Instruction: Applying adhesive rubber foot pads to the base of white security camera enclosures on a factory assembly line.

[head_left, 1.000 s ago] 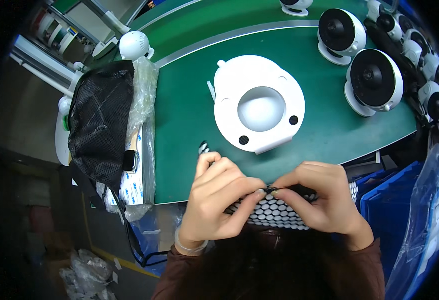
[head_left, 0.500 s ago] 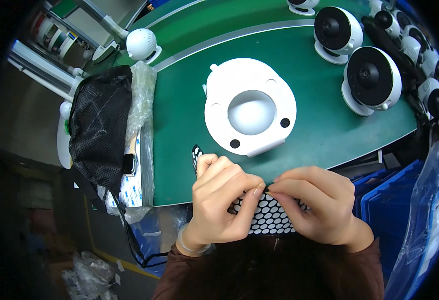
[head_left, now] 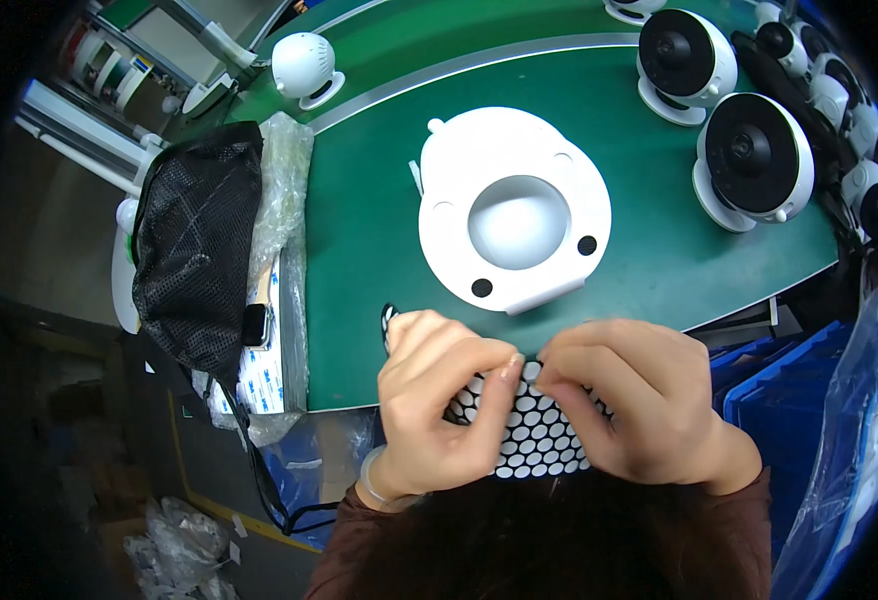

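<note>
Close to the table's near edge, a sheet of small round pads (head_left: 543,432), white dots on black, is held between my two hands. My left hand (head_left: 439,400) grips it with thumb and index finger; a corner of the sheet pokes out past the knuckles. At the top edge of the sheet my right hand (head_left: 649,400) pinches with thumb and fingertips. Whether a loose pad is between those fingertips cannot be made out. Beyond the hands lies a white round housing (head_left: 584,185) with a wide central opening. Two black round pads (head_left: 482,288) sit on its near side.
White ball-shaped cameras (head_left: 756,155) with black fronts stand at the right; another white ball device (head_left: 304,68) is at the far left. A black mesh bag (head_left: 199,250) and bubble wrap (head_left: 284,180) line the left edge. Blue bins (head_left: 784,400) are at the lower right.
My right fingers have shifted slightly up at the sheet's edge, and a white dot now shows between the two hands' fingertips. The whole view has shifted slightly.
</note>
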Action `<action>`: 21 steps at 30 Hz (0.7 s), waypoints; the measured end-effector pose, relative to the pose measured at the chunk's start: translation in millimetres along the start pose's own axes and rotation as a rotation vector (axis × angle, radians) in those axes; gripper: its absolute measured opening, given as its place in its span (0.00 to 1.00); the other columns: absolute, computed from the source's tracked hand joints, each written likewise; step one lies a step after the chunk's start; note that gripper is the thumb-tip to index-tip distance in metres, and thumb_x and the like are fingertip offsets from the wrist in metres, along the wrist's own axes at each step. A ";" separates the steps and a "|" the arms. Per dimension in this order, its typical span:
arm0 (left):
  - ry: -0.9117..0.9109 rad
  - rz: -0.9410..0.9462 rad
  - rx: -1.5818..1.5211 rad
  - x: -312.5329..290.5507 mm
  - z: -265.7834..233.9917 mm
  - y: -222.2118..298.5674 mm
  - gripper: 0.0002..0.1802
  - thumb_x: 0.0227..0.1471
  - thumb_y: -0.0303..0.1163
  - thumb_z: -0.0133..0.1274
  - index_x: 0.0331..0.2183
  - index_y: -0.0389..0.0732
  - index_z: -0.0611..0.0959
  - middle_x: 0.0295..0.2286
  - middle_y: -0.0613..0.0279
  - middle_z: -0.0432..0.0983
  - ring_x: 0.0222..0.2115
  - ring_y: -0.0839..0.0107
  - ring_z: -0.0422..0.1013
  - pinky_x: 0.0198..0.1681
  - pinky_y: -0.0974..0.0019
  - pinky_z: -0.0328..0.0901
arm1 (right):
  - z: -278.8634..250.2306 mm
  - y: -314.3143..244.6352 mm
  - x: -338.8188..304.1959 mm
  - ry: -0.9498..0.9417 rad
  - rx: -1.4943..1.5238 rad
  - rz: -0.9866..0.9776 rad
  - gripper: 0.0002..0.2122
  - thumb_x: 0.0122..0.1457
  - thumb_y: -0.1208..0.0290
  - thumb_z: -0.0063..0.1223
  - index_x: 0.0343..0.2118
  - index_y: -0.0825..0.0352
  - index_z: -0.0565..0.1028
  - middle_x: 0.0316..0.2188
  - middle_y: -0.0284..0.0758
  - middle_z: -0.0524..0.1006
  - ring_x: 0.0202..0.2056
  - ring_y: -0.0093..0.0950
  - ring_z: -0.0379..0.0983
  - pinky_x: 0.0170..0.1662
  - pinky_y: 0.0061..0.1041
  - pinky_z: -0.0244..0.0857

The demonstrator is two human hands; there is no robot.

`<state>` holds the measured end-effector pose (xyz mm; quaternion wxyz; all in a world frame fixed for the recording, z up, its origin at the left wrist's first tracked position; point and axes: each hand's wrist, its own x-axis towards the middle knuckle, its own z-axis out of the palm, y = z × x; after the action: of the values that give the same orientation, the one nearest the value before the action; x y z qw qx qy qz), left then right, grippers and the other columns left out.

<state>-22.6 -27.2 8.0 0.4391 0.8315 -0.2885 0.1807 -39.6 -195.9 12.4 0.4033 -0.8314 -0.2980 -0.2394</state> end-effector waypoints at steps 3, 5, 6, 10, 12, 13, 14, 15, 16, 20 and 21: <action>0.100 -0.147 -0.034 -9.1 -1.0 -9.1 0.03 0.37 0.21 0.54 0.22 0.35 0.79 0.38 0.52 0.64 0.25 0.72 0.60 0.29 0.72 0.56 | -22.1 -5.9 18.7 0.128 -0.026 0.146 0.06 0.41 0.84 0.53 0.24 0.70 0.72 0.32 0.40 0.76 0.32 0.28 0.74 0.35 0.22 0.67; 0.116 -0.181 -0.316 -5.2 7.7 -12.1 0.03 0.38 0.21 0.54 0.22 0.35 0.79 0.34 0.55 0.65 0.25 0.72 0.61 0.31 0.72 0.57 | -29.8 9.5 36.4 0.301 -0.149 0.212 0.04 0.50 0.77 0.50 0.25 0.73 0.72 0.32 0.41 0.76 0.34 0.27 0.73 0.38 0.21 0.66; 0.088 -0.160 -0.320 -2.0 9.1 -13.3 0.02 0.38 0.21 0.53 0.23 0.35 0.78 0.32 0.56 0.67 0.25 0.72 0.61 0.31 0.72 0.56 | -29.4 15.1 47.5 0.296 -0.017 0.309 0.05 0.51 0.75 0.51 0.26 0.73 0.72 0.29 0.39 0.76 0.32 0.24 0.73 0.37 0.19 0.66; 0.117 -0.170 -0.341 0.6 12.6 -14.1 0.02 0.40 0.21 0.53 0.23 0.36 0.78 0.25 0.60 0.69 0.26 0.72 0.62 0.30 0.73 0.54 | -29.9 25.3 62.5 0.147 0.117 0.382 0.06 0.51 0.75 0.51 0.26 0.73 0.73 0.23 0.34 0.75 0.27 0.19 0.72 0.33 0.15 0.65; 0.111 -0.161 -0.308 -0.6 12.0 -15.7 0.03 0.39 0.21 0.53 0.23 0.37 0.79 0.24 0.61 0.70 0.26 0.72 0.62 0.31 0.73 0.53 | -29.0 22.7 64.2 0.116 0.053 0.401 0.05 0.51 0.75 0.51 0.25 0.73 0.73 0.22 0.32 0.75 0.25 0.17 0.71 0.32 0.14 0.64; 0.112 -0.163 -0.311 -0.4 12.2 -16.2 0.03 0.39 0.21 0.53 0.23 0.37 0.79 0.24 0.61 0.70 0.26 0.72 0.62 0.31 0.73 0.53 | -28.1 22.8 64.4 0.113 0.051 0.402 0.05 0.51 0.75 0.51 0.25 0.73 0.73 0.22 0.32 0.75 0.25 0.17 0.71 0.32 0.14 0.64; 0.110 -0.157 -0.312 0.0 12.0 -16.8 0.03 0.39 0.21 0.53 0.23 0.37 0.79 0.25 0.61 0.70 0.26 0.71 0.62 0.31 0.72 0.53 | -26.9 22.7 64.9 0.124 0.021 0.390 0.05 0.50 0.75 0.52 0.25 0.73 0.73 0.22 0.32 0.75 0.24 0.17 0.71 0.31 0.13 0.64; 0.108 -0.152 -0.311 0.1 11.6 -17.3 0.03 0.39 0.21 0.53 0.23 0.38 0.79 0.25 0.61 0.70 0.26 0.71 0.62 0.32 0.72 0.53 | -25.4 22.6 65.3 0.134 -0.008 0.378 0.05 0.50 0.75 0.52 0.25 0.73 0.74 0.21 0.32 0.75 0.24 0.16 0.71 0.30 0.12 0.63; 0.110 -0.156 -0.313 -0.1 11.0 -17.7 0.03 0.39 0.21 0.53 0.23 0.38 0.79 0.25 0.61 0.70 0.26 0.71 0.62 0.32 0.72 0.53 | -23.7 22.4 65.6 0.130 -0.009 0.380 0.05 0.50 0.75 0.52 0.25 0.73 0.74 0.21 0.32 0.75 0.24 0.16 0.71 0.30 0.12 0.63; 0.095 -0.170 -0.321 2.3 11.2 -16.8 0.04 0.38 0.21 0.54 0.23 0.38 0.79 0.25 0.61 0.71 0.26 0.71 0.62 0.32 0.71 0.52 | -22.8 20.1 66.2 0.159 -0.069 0.360 0.05 0.50 0.75 0.52 0.25 0.73 0.73 0.21 0.31 0.74 0.24 0.15 0.70 0.30 0.12 0.63; 0.097 -0.164 -0.325 2.5 10.9 -16.9 0.04 0.37 0.21 0.54 0.23 0.38 0.79 0.25 0.61 0.71 0.26 0.71 0.62 0.32 0.71 0.52 | -22.0 19.4 66.5 0.168 -0.091 0.356 0.05 0.50 0.75 0.53 0.25 0.73 0.73 0.21 0.31 0.74 0.23 0.15 0.70 0.29 0.12 0.62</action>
<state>-9.4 -29.5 -7.1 0.5944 0.7605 -0.2237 0.1350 17.4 -203.3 57.0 0.4245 -0.8656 -0.1003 -0.2459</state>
